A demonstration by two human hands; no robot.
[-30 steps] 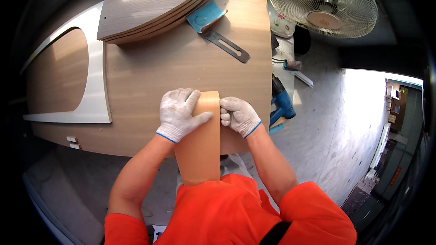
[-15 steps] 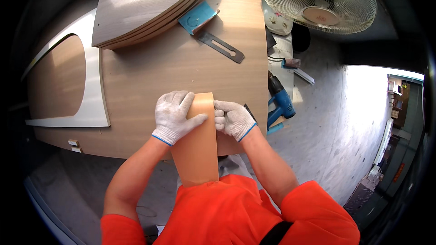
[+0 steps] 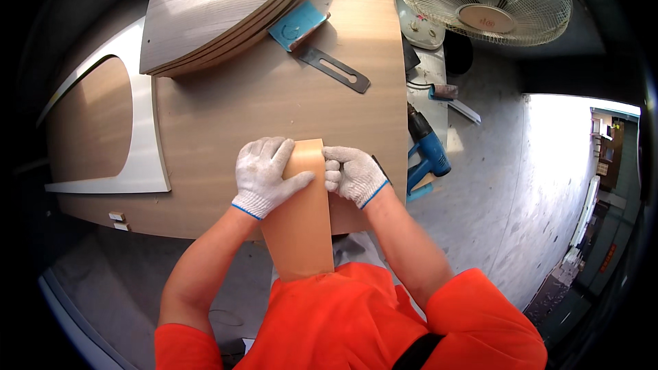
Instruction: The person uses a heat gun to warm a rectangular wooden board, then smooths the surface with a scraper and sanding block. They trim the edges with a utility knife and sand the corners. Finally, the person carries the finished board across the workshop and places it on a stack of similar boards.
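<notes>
Holds the long tan panel (image 3: 301,226) over the near edge of the surface (image 3: 274,103), between both hands, with the lower end running back to the orange shirt (image 3: 329,322). Rests the left hand (image 3: 264,177) palm down across the panel's far left part, with fingers extended and thumb laid over the face. Sets the right hand (image 3: 349,177) at the far right edge, with fingers curled inward; impossible to say from this angle whether gripping the edge itself or something thin beside it.

Seems, by judgement, partway through work along that right edge. Shows no clear sign of how much is finished or left.

Presents a smooth, warm-toned face, straight-sided and narrowing toward the shirt in this view, against knitted off-white gloves with blue-bound cuffs. Farther off, a stack of curved grey-brown wood-grain boards (image 3: 226,10), a blue pad (image 3: 298,25) and a slotted dark metal plate (image 3: 334,70); to the left, a white frame (image 3: 146,144) with a rounded opening; to the right, a blue pistol-shaped tool (image 3: 430,152).
</notes>
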